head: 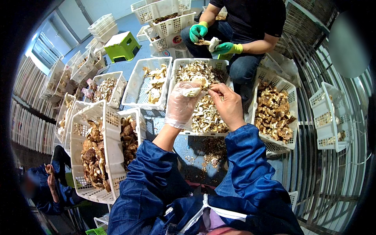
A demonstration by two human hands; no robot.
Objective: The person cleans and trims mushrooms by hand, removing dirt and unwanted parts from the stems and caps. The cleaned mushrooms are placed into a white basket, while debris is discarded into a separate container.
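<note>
My left hand [184, 102], in a clear plastic glove, is closed around a pale mushroom [192, 91] above a white plastic crate [205, 134] full of mushroom trimmings [207, 116]. Close by on the right, my bare right hand [224, 101] has its thumb and forefinger pinched together near the mushroom's edge. Something small and dark shows at those fingertips; what it is cannot be told. Cleaned pale mushrooms [155, 83] lie in the crate to the left, and brown mushrooms [273, 113] fill the crate to the right.
Opposite me a co-worker in green gloves [224, 48] holds a mushroom. Tilted crates of brown mushrooms [94, 155] stand at the left, near another seated person [51, 182]. A green stool [122, 47] and stacked crates [173, 25] are behind. Metal racks [311, 164] line the right. Scraps [211, 160] litter the floor.
</note>
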